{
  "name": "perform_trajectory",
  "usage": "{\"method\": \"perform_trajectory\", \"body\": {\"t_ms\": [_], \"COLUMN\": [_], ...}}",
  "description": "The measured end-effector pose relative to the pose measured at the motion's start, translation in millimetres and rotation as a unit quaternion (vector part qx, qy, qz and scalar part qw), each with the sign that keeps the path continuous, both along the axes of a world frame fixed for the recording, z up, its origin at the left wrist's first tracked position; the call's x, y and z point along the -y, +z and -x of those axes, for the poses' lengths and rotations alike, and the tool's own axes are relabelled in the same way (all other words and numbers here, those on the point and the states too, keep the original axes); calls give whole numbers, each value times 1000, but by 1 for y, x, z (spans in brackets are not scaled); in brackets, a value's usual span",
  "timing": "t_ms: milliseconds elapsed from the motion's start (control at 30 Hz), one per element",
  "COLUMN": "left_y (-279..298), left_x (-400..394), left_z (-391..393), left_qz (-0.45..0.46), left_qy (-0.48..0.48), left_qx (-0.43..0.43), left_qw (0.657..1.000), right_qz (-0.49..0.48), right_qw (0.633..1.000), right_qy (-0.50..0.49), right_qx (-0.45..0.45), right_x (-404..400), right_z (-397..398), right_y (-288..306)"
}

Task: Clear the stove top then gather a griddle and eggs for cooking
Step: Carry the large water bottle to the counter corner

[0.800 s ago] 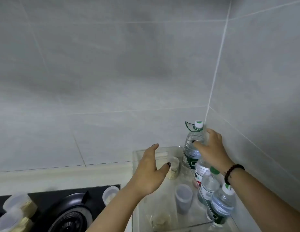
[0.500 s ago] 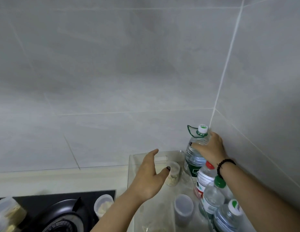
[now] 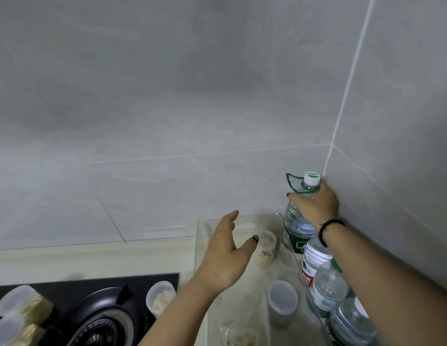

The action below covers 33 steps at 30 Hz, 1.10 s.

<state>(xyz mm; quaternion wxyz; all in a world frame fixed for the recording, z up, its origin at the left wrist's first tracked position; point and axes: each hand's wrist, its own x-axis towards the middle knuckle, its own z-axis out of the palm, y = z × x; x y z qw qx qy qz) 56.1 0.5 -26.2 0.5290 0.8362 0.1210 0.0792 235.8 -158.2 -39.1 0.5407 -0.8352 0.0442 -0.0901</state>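
Note:
The black stove top (image 3: 55,287) lies at the lower left with a round burner (image 3: 100,323). Three small plastic cups holding pale food stand on it: one by the right edge (image 3: 160,297), two at the far left (image 3: 23,302). My right hand (image 3: 314,204) grips the shoulder of a large water bottle (image 3: 296,228) with a white cap and green handle, standing in the wall corner. My left hand (image 3: 228,253) hovers open over a clear plastic bin (image 3: 202,226), fingers spread toward a small cup of food (image 3: 265,250) inside it.
The bin also holds an empty cup (image 3: 282,304) and a small bag (image 3: 240,334). Several smaller water bottles (image 3: 327,288) line the right wall beside the bin. Grey tiled walls (image 3: 167,108) meet in the corner. A cream counter strip (image 3: 92,258) runs behind the stove.
My right hand has slid up from the big bottle's side to its shoulder just under the cap. My left hand stays spread over the bin. The view has shifted slightly.

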Motion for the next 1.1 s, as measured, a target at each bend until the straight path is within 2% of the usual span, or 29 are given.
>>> {"method": "perform_trajectory", "body": {"t_ms": [333,600,733,967,1100], "left_y": [21,37,47,60,45], "left_x": [-21,-12,-2,7,5], "left_z": [12,28,38,63,78], "left_qz": [31,42,60,157,261], "left_qy": [55,54,48,52,127], "left_qx": [15,27,43,69,56], "left_qw": [998,997,996,984,955], "right_qz": [-3,-54,-38,-62,-73], "right_qw": [999,993,986,976,967], "right_qy": [-10,24,46,106,162], "right_qx": [49,106,155,182,184], "right_x": [-1,1,-2,-12,-28], "right_z": [19,36,57,124,168], "right_y": [20,94,138,202,219]}}
